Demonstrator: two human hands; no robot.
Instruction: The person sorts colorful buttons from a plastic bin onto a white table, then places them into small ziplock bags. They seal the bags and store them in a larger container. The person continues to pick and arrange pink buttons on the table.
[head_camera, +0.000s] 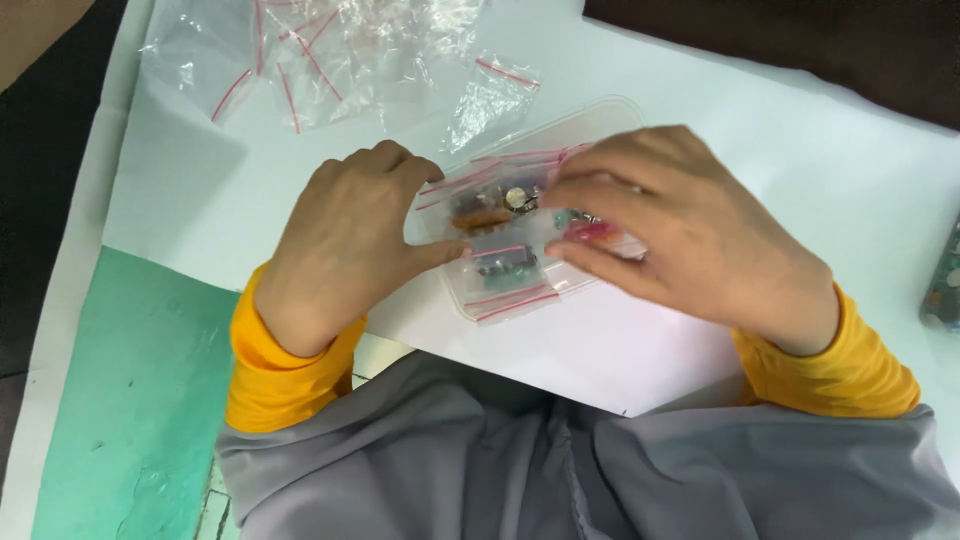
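A small clear plastic box (600, 118) lies on a white sheet, filled with several little zip bags (500, 262) that have red seal strips and hold small dark and coloured parts. My left hand (345, 245) grips the box's left side, thumb pressed against its near edge. My right hand (680, 230) reaches in from the right, fingertips pinched on a small bag of pink and green parts (585, 228) inside the box. Both wrists wear yellow cuffs under grey sleeves.
A heap of empty clear zip bags with red strips (300, 50) lies at the far left, with one more bag (490, 90) beside it. The white sheet (800, 170) covers a green surface (130, 400). A dark patterned object (945, 285) sits at the right edge.
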